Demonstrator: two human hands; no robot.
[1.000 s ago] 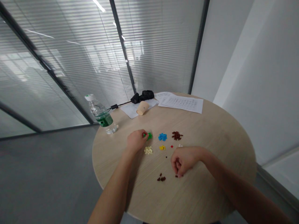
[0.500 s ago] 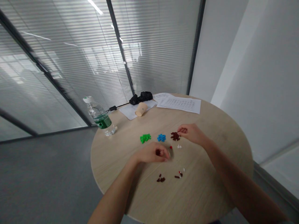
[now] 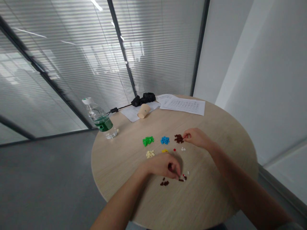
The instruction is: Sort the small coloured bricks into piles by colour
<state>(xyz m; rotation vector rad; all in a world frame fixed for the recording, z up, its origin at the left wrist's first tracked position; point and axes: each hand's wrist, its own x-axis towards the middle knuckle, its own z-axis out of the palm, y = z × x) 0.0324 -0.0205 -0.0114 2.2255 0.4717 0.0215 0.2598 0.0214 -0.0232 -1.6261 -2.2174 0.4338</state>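
Leftmost on the round, pale wood-grain table [image 3: 115, 172] are a loose heap of bright green plastic-looking pieces [image 3: 148, 141] and, nearer the person, a heap of cream pieces [image 3: 150, 154]; next, a few loose dark brown pieces [image 3: 164, 183] lie just beside the left hand [image 3: 165, 165], its fingers curled and their tips by the left end of a slim, dark brown stick-shaped piece [image 3: 181, 180]; whether they grip it I cannot tell. That piece looks very light, stiff and perhaps slick, so a fingertip pinch across its narrow sides, near the middle, should suit; its long axis runs nearly sideways across the person's view, one end toward the left hand; just right of it sit small red, white and brown bits [image 3: 184, 176]. Farther off, a heap of small dark brown pieces [image 3: 178, 139] looks equally light and hard, best picked singly from its edge; I see no common direction in it; at its right edge is the right hand [image 3: 195, 137], thumb and forefinger drawn together; I cannot tell whether they pinch a piece.
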